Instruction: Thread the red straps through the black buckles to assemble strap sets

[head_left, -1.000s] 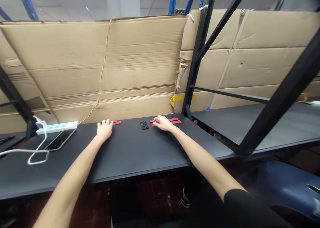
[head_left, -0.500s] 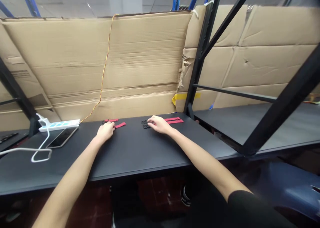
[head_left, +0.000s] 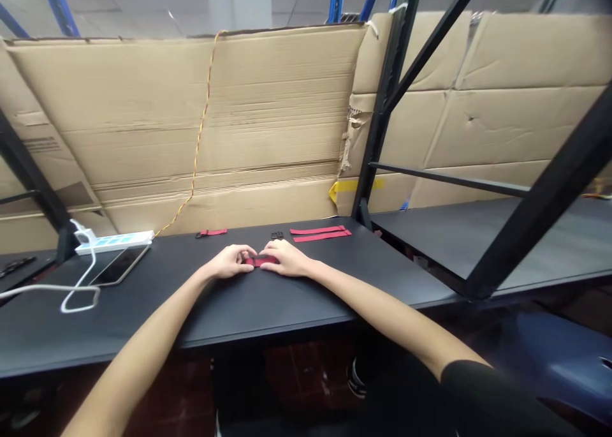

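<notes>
A short red webbing strap (head_left: pixel 257 262) lies between my two hands just above the black table, with a dark piece on it that I cannot fully make out. From the left, my left hand (head_left: pixel 230 262) pinches one end between thumb and fingers. Fingers of my right hand (head_left: pixel 289 259) are closed on the other end and cover part of it. Behind the hands sit small black buckles (head_left: pixel 277 235). Two longer red straps (head_left: pixel 320 234) lie side by side to their right. Farther left is another short red strap (head_left: pixel 213 232) with a black buckle at its left end.
A white power strip (head_left: pixel 117 241), a phone (head_left: pixel 119 265) and a looped white cable (head_left: pixel 81 287) occupy the table's left side. Cardboard panels (head_left: pixel 157 118) wall off the back, with a twisted cord (head_left: pixel 203 115) hanging down. A black rack post (head_left: pixel 377 131) rises at the right.
My left hand has moved right with the red strap, away from the buckled one. My right hand has come left and nearer, from the buckles to that strap. Fewer buckles show at the back.
</notes>
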{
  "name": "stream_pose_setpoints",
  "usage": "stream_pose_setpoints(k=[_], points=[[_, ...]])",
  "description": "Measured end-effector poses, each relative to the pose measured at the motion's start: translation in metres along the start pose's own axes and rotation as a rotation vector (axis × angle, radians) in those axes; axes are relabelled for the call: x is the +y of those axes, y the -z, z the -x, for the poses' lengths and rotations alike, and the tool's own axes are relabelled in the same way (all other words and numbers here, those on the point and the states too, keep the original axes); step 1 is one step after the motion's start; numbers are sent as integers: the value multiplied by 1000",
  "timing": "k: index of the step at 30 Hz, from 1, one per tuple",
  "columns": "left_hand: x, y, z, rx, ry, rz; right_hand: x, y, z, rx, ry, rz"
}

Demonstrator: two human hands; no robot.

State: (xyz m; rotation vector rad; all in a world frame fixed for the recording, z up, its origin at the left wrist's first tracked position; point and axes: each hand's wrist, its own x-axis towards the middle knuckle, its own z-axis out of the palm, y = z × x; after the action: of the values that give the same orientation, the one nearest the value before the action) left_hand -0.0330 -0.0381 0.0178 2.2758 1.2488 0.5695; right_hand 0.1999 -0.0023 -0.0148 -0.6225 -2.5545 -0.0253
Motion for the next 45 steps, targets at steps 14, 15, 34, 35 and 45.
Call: stream_pose_setpoints(k=[14,15,34,35,45], points=[[11,-13,0,-55,-76,240,-9,2,-4,-41,9,-70],[11,-14,0,-57,-71,261,-10,2,-4,-40,8,-67],[9,-19,-7,185,-27,289,-10,5,-6,90,-98,-115],[8,-20,-8,203,-19,315,-10,5,-6,99,-110,-119],[-13,-13,-12,534,124,178,-11,5,-4,73,-120,-66]])
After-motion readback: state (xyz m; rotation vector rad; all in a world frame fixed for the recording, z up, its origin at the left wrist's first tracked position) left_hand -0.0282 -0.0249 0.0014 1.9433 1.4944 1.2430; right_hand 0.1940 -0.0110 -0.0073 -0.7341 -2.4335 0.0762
